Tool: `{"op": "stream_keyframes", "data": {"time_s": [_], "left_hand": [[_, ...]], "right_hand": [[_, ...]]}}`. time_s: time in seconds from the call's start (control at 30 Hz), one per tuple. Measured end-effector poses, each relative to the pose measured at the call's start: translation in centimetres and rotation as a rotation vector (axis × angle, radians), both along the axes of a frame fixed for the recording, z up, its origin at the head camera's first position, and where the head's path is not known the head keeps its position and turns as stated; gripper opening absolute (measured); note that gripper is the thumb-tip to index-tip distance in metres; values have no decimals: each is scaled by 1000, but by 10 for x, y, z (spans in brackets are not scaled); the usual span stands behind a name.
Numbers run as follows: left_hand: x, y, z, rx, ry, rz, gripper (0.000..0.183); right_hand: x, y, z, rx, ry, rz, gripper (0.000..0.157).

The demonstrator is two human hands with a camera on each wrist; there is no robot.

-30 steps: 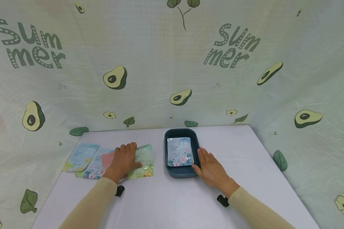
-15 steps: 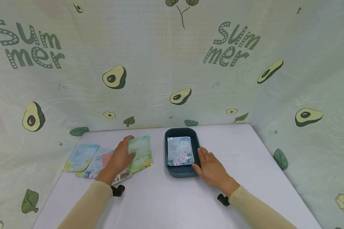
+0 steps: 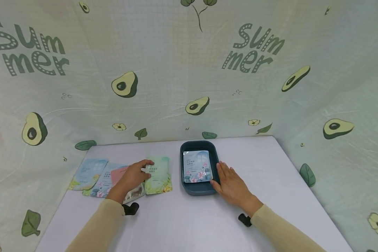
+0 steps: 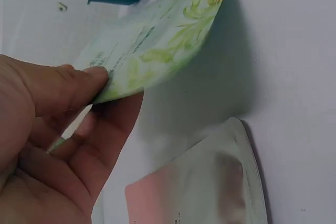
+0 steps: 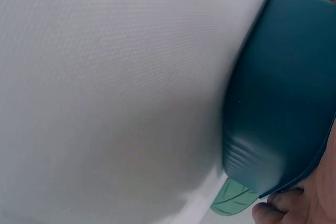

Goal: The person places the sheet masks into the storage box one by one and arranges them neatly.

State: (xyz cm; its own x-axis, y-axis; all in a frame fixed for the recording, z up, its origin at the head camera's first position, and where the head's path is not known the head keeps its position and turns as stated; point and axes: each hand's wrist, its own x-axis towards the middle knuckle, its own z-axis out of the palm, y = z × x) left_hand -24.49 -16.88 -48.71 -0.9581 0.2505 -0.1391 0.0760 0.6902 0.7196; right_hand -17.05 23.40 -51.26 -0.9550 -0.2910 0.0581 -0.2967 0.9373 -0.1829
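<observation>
Green packet (image 3: 159,176): left of the dark blue tray (image 3: 197,191), a strip of white tabletop (image 3: 176,224) between them; a shadow below it in the left wrist view suggests it is raised clear of the surface.
Left hand (image 3: 133,179): pinches the green packet by its left side, thumb on the printed face, fingers behind; of the two hands, it is farther from the tray.
Lie of the packet: it reaches from the grip rightward, toward the tray, so packet and tray stand on the same side of the left hand. Its long axis runs near to far, roughly alongside the tray's own, the near ends about level.
Right hand (image 3: 233,185): beside the tray's right wall, fingers extended against it, thumb at the rim; grasping nothing.
Flowered packet (image 3: 196,167): within the tray's rim, face up.
Pink packet (image 3: 135,192): left of the tray, partly hidden by the left hand, with a silvery section showing.
Two bluish packets (image 3: 89,173): farther left of the tray, overlapping.
Avocado-print cloth (image 3: 163,80): behind the tray.
</observation>
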Motion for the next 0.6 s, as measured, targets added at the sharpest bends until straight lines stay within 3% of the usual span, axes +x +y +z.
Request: {"op": "stream_keyframes", "data": {"time_s": [0.1,0.27,0.47,0.6], "left_hand": [[0,-2,0,1,-50,-14,43],[-3,-5,-3,29,-69,27,41],[-7,-7,-5,163,-99,67,39],[-8,-8,2,291,-97,104,40]], "right_hand": [[0,-1,0,0,2,1,81],[0,-1,1,1,6,-2,81],[0,-1,0,-2,6,-2,81],[0,-1,-1,-2,11,-3,81]]}}
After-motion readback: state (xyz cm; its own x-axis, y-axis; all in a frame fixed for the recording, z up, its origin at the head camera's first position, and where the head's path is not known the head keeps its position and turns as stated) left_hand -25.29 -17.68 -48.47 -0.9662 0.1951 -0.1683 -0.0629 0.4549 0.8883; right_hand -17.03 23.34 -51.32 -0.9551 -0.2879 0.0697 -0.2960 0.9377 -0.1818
